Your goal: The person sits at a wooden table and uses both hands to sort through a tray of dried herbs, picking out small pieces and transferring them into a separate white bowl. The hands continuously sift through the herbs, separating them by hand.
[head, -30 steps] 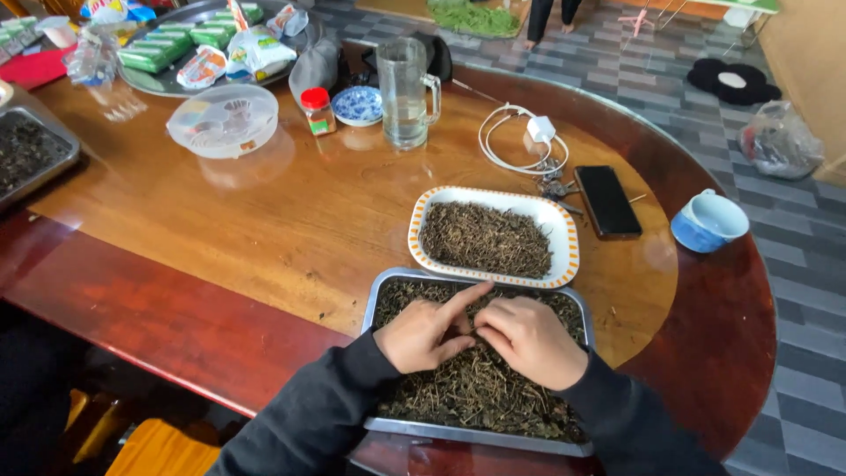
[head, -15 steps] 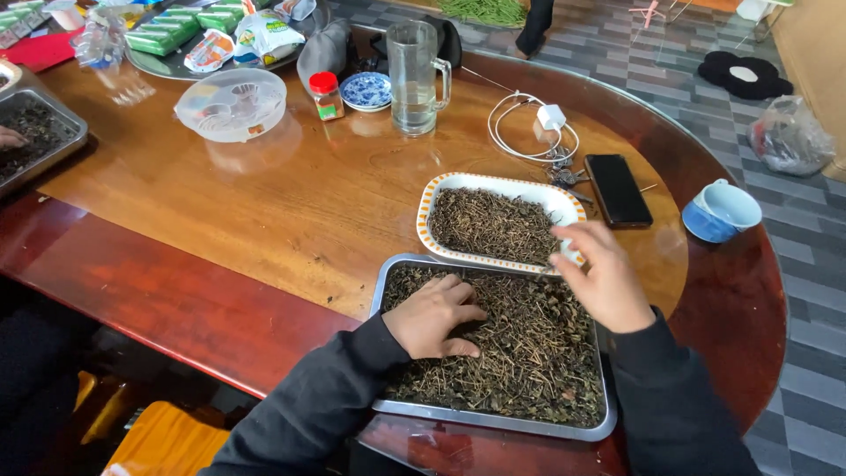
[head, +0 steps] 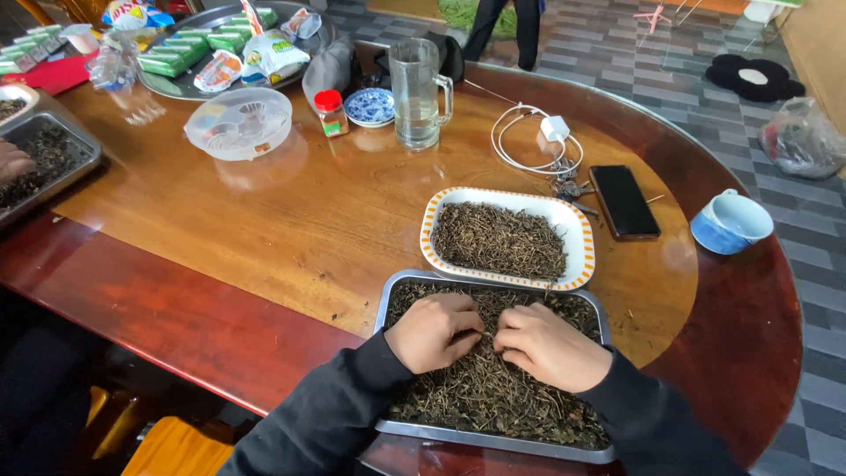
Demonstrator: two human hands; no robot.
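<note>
Brown and shiny, the big round table fills most of the room. Near its edge sits a metal tray full of dry dark leaves. The left hand and the right hand rest side by side on the leaves, fingers curled and pinching at bits of them. Just behind the tray is a white dish with an orange rim, holding more leaves. A black phone, a blue cup and a glass mug stand farther off.
</note>
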